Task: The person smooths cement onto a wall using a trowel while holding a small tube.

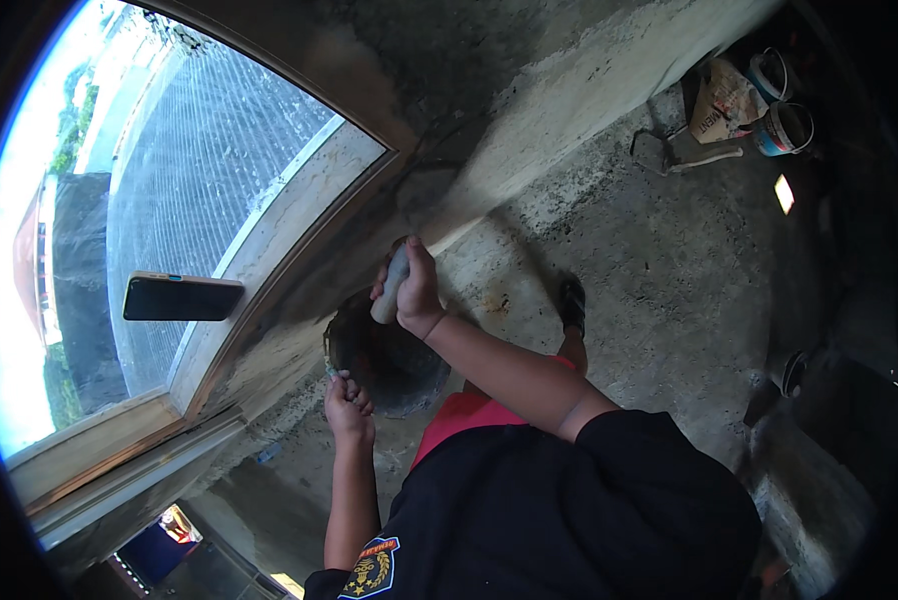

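Dark round pan (pixel 389 355) sits low against the wall under the window frame (pixel 269 300), on the concrete floor (pixel 669 280) right at the wall's foot. I judge it's parked there so material stays within short reach of the wall patch being worked.

My left hand (pixel 347 400) is fisted tight on the pan's near rim, gripping something small and thin that I can't make out; looks like it steadies or tips the pan.

My right hand (pixel 409 285) is closed around a pale grey handle (pixel 391 285), held upright just above the pan's far rim and close to the wall; the tool's working end is hidden. So the pan lies between both hands, left touching, right just above.

Further out: a dark phone (pixel 182 297) propped flat on the window ledge, off the dusty floor, probably to keep it clean. Foot in a sandal (pixel 572 303) planted right of the pan. Two buckets (pixel 784 125) and a paper sack (pixel 724 100) sit in the far floor corner, well apart.
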The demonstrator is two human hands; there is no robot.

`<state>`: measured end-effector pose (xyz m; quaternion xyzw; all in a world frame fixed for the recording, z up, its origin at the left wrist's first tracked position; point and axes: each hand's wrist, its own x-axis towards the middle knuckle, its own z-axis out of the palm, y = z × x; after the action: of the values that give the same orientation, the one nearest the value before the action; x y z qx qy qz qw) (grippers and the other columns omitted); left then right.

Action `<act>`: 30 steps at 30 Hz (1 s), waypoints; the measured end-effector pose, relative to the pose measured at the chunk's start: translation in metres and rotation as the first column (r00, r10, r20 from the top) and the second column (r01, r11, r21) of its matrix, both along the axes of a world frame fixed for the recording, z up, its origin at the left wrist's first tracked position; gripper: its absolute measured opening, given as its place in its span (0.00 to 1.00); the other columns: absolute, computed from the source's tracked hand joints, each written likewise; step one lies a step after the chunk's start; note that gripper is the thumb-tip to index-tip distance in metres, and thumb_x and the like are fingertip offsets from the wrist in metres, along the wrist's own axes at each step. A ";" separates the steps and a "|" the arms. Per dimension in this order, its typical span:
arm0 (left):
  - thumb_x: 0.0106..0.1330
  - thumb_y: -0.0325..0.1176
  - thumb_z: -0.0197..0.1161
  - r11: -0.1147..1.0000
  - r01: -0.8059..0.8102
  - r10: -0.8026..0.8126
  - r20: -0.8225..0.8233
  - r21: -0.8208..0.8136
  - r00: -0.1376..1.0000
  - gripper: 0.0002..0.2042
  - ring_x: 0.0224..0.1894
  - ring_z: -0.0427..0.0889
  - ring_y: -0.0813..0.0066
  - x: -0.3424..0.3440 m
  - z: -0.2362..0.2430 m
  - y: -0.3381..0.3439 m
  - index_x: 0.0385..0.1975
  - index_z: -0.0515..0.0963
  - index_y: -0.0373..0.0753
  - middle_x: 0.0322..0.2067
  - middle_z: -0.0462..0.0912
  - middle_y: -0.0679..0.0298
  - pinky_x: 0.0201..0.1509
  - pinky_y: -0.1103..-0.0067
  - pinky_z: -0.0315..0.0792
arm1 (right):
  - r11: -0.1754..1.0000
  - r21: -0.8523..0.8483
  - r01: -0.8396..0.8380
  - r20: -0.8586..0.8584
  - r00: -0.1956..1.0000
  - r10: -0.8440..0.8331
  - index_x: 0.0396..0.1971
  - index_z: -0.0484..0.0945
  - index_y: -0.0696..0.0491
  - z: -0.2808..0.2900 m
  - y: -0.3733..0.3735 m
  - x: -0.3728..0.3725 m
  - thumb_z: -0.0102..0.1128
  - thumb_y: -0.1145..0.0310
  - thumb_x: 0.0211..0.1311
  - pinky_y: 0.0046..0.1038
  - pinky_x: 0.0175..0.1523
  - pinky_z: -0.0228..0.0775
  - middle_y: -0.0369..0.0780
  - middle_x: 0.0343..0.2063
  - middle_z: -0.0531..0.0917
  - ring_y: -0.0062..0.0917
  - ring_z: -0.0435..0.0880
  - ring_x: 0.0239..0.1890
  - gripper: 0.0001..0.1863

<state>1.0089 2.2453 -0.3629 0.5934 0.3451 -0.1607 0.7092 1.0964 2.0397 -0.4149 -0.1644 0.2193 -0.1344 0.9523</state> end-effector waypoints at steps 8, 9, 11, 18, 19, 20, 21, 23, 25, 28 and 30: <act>0.81 0.43 0.47 0.999 0.034 -0.033 0.009 -0.038 0.999 0.11 0.16 0.53 0.84 0.002 0.001 -0.008 0.44 0.71 0.42 0.21 0.60 0.74 0.17 0.83 0.47 | 0.981 0.154 -0.118 -0.049 0.991 0.127 0.35 0.69 0.49 -0.008 0.015 -0.023 0.48 0.39 0.72 0.35 0.26 0.73 0.40 0.18 0.74 0.30 0.76 0.16 0.25; 0.81 0.43 0.47 0.998 0.039 -0.039 0.008 -0.041 0.999 0.11 0.16 0.53 0.84 0.003 0.000 -0.009 0.44 0.71 0.42 0.21 0.60 0.74 0.17 0.83 0.47 | 0.984 0.133 -0.116 -0.029 0.992 0.121 0.35 0.69 0.49 -0.007 0.011 -0.027 0.48 0.39 0.72 0.35 0.26 0.73 0.40 0.18 0.74 0.30 0.76 0.16 0.25; 0.81 0.43 0.47 0.998 0.046 -0.046 0.011 -0.043 0.999 0.11 0.16 0.53 0.85 0.003 -0.001 -0.010 0.44 0.71 0.42 0.21 0.60 0.74 0.17 0.83 0.47 | 0.991 0.082 -0.103 0.017 0.995 0.102 0.35 0.69 0.49 -0.005 0.004 -0.027 0.48 0.39 0.72 0.34 0.26 0.73 0.40 0.18 0.74 0.30 0.76 0.17 0.26; 0.81 0.43 0.47 0.998 0.054 -0.054 0.007 -0.021 0.999 0.11 0.16 0.53 0.85 0.001 -0.004 -0.011 0.44 0.71 0.44 0.21 0.60 0.75 0.18 0.83 0.48 | 0.981 0.063 -0.185 0.022 0.983 0.184 0.34 0.68 0.50 -0.001 0.010 -0.029 0.46 0.40 0.74 0.33 0.25 0.73 0.40 0.18 0.74 0.30 0.76 0.16 0.25; 0.81 0.44 0.46 0.999 0.042 -0.042 -0.007 -0.014 0.999 0.11 0.16 0.53 0.85 0.000 -0.004 -0.011 0.44 0.70 0.44 0.21 0.60 0.75 0.18 0.83 0.48 | 0.974 0.086 -0.211 0.004 0.977 0.211 0.34 0.68 0.50 -0.001 0.012 -0.038 0.46 0.40 0.74 0.33 0.24 0.73 0.40 0.17 0.74 0.30 0.76 0.16 0.25; 0.81 0.44 0.46 0.998 0.062 -0.062 -0.005 -0.006 0.998 0.11 0.16 0.53 0.85 0.000 -0.004 -0.010 0.44 0.71 0.44 0.21 0.60 0.75 0.18 0.83 0.48 | 0.961 0.126 -0.247 -0.067 0.964 0.256 0.34 0.68 0.50 -0.001 0.014 -0.045 0.46 0.40 0.75 0.33 0.24 0.73 0.40 0.17 0.74 0.30 0.76 0.15 0.25; 0.81 0.44 0.46 0.998 0.068 -0.068 -0.008 0.000 0.998 0.11 0.16 0.53 0.85 0.000 -0.004 -0.010 0.44 0.71 0.45 0.21 0.60 0.75 0.18 0.83 0.48 | 0.954 0.172 -0.244 -0.128 0.955 0.267 0.33 0.68 0.50 0.001 0.016 -0.050 0.46 0.40 0.75 0.34 0.24 0.73 0.40 0.17 0.73 0.30 0.75 0.15 0.25; 0.81 0.43 0.47 0.998 0.066 -0.066 -0.008 0.000 0.998 0.11 0.16 0.53 0.85 0.000 -0.004 -0.008 0.44 0.71 0.44 0.21 0.60 0.75 0.18 0.83 0.48 | 0.980 0.118 -0.157 -0.057 0.985 0.165 0.33 0.68 0.49 0.004 0.012 -0.050 0.46 0.41 0.74 0.34 0.24 0.73 0.40 0.17 0.73 0.30 0.75 0.15 0.25; 0.81 0.43 0.47 0.999 0.039 -0.039 -0.008 -0.009 0.999 0.11 0.16 0.53 0.85 -0.001 -0.004 -0.006 0.44 0.71 0.43 0.21 0.60 0.74 0.18 0.83 0.47 | 0.992 0.078 -0.102 -0.055 0.993 0.106 0.33 0.68 0.49 0.006 0.005 -0.042 0.46 0.40 0.74 0.34 0.23 0.73 0.40 0.17 0.73 0.31 0.75 0.15 0.25; 0.81 0.43 0.47 0.999 0.045 -0.045 -0.001 0.002 0.999 0.11 0.16 0.53 0.86 -0.002 -0.003 -0.004 0.43 0.71 0.43 0.21 0.60 0.75 0.18 0.83 0.47 | 0.997 0.049 -0.065 -0.055 0.996 0.068 0.33 0.67 0.49 0.003 -0.006 -0.019 0.46 0.40 0.74 0.34 0.22 0.73 0.40 0.17 0.73 0.31 0.75 0.14 0.25; 0.81 0.43 0.46 0.998 0.059 -0.059 0.001 0.005 0.998 0.11 0.16 0.53 0.86 -0.002 -0.002 -0.003 0.43 0.71 0.43 0.21 0.60 0.75 0.18 0.83 0.47 | 0.994 0.077 -0.075 -0.034 0.996 0.078 0.33 0.67 0.49 -0.001 -0.005 -0.014 0.47 0.40 0.74 0.34 0.21 0.73 0.40 0.16 0.73 0.31 0.75 0.14 0.25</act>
<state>1.0066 2.2420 -0.3651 0.6052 0.3273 -0.1803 0.7029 1.0825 2.0349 -0.4163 -0.1390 0.2353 -0.0862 0.9581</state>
